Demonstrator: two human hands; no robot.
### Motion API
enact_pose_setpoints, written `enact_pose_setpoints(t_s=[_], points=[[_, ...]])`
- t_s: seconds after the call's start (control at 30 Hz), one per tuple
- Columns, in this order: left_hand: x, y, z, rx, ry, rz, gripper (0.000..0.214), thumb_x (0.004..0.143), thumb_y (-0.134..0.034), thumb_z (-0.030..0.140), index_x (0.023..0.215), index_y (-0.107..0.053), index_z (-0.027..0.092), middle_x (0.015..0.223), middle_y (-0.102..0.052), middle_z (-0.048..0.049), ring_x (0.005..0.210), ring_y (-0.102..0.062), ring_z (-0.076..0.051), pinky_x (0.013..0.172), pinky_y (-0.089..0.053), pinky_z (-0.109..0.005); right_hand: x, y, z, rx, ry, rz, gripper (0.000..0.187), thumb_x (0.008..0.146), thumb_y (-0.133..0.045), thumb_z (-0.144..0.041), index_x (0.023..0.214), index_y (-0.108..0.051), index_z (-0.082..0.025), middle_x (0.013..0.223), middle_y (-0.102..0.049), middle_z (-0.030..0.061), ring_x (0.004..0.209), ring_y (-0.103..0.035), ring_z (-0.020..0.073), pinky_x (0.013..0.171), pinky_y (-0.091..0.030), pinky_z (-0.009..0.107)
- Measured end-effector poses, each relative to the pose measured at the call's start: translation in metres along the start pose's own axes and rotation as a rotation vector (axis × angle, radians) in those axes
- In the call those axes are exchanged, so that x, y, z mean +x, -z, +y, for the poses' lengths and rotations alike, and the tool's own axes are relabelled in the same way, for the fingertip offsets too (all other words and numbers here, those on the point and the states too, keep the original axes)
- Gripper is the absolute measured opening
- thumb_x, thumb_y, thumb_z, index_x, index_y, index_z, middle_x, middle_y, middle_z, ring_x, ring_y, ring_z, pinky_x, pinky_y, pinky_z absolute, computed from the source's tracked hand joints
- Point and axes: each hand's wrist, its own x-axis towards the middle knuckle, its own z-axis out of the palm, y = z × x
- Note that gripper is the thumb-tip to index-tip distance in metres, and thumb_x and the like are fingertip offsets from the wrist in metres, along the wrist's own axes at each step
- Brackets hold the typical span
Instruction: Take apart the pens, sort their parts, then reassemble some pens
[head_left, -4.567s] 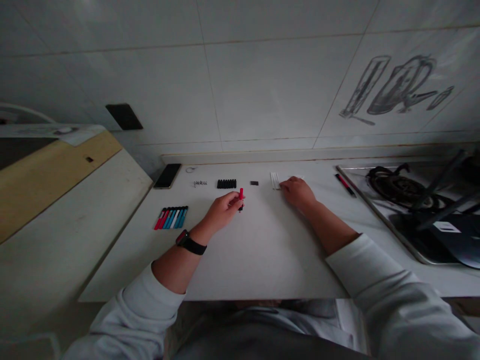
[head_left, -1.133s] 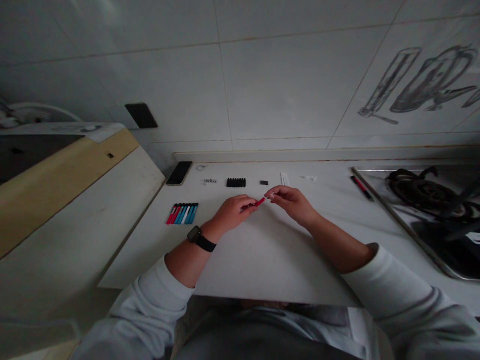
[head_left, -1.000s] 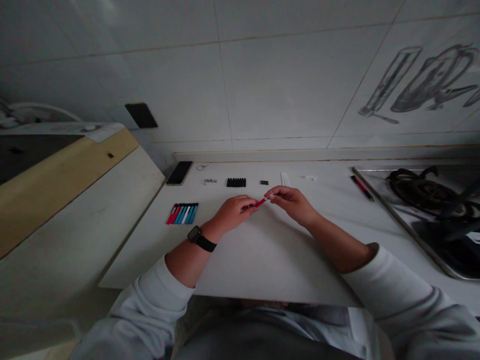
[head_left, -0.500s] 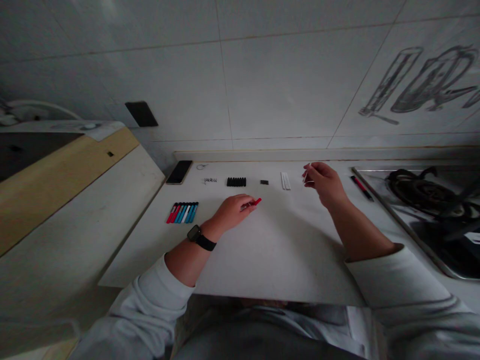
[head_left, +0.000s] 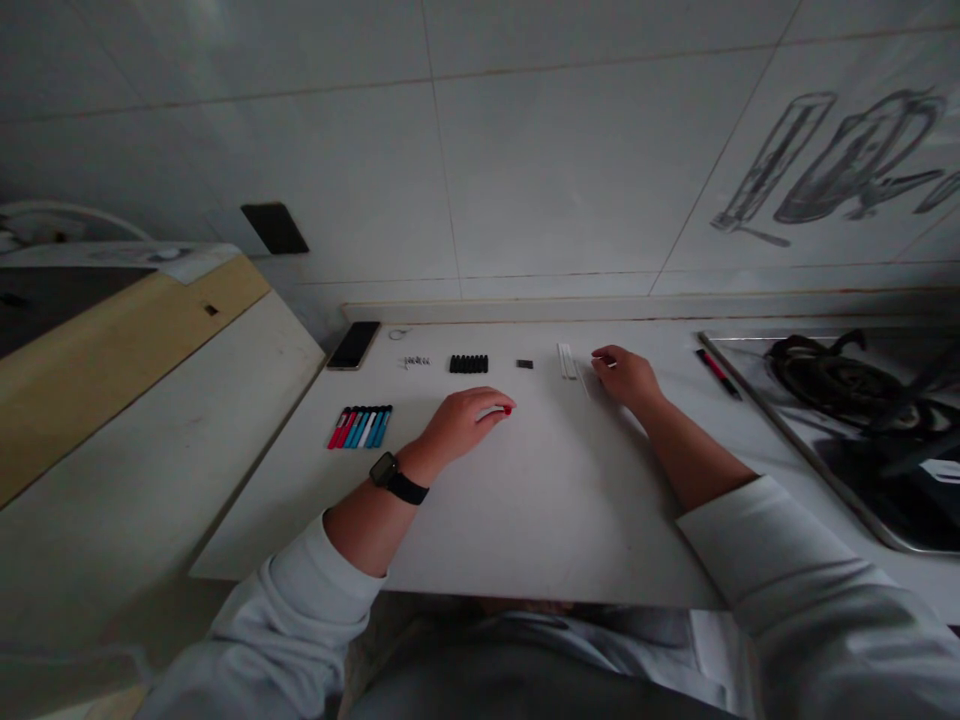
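My left hand (head_left: pixel 466 420), with a dark watch (head_left: pixel 385 470) on its wrist, is closed in a pinch over the counter. A small red end of a pen barrel (head_left: pixel 508 410) pokes out at its fingertips; the rest is hidden by the fingers. Farther right, my right hand (head_left: pixel 626 376) rests low over the counter, fingers curled but apart, with no object visible in them. Just left of its fingertips lies a thin white stick (head_left: pixel 582 379), slanted. Beside that are two more white sticks (head_left: pixel 565 361), side by side.
Along the back sit small dark pieces (head_left: pixel 525 364), a row of black caps (head_left: pixel 469 364), small metal springs (head_left: pixel 416 362), a ring (head_left: pixel 400 334) and a phone (head_left: pixel 354 345). Several coloured pens (head_left: pixel 360 427) line up at left. A red-black pen (head_left: pixel 718 374) lies near the gas stove (head_left: pixel 825 400).
My right hand has come down and left, and the white stick it held now lies on the counter beside the other two. In my left hand, less of the red barrel shows.
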Motion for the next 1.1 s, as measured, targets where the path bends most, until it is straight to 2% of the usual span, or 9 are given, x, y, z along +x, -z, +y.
enact_pose_setpoints(t_s=[0.17, 0.47, 1.1], points=[[0.0004, 0.0026, 0.0032, 0.011, -0.023, -0.004, 0.018, 0.096, -0.063, 0.018, 0.110, -0.074, 0.023, 0.112, -0.076, -0.0054, 0.105, -0.071, -0.018, 0.098, -0.056, -0.037, -0.0039, 0.0016, -0.0029, -0.027, 0.022, -0.030, 0.030, 0.092, -0.058, -0.032, 0.116, -0.074, -0.022, 0.106, -0.077, 0.0084, 0.089, -0.069, 0.0219, 0.080, -0.049, 0.032], [0.0004, 0.0014, 0.0033, 0.007, -0.019, 0.006, 0.016, 0.097, -0.062, 0.022, 0.109, -0.073, 0.023, 0.110, -0.076, -0.0055, 0.103, -0.071, -0.018, 0.095, -0.056, -0.036, -0.0055, 0.0028, -0.0060, -0.067, 0.040, -0.058, 0.030, 0.091, -0.057, -0.031, 0.115, -0.074, -0.022, 0.104, -0.078, 0.0084, 0.088, -0.069, 0.0228, 0.080, -0.049, 0.032], [-0.0004, 0.0011, 0.0012, 0.015, -0.040, -0.001, 0.019, 0.095, -0.063, 0.014, 0.108, -0.073, 0.022, 0.110, -0.076, -0.0043, 0.103, -0.071, -0.018, 0.095, -0.055, -0.035, -0.0047, 0.0010, -0.0033, -0.087, 0.089, -0.060, 0.030, 0.091, -0.057, -0.029, 0.115, -0.073, -0.020, 0.105, -0.077, 0.0083, 0.088, -0.069, 0.0217, 0.081, -0.049, 0.031]])
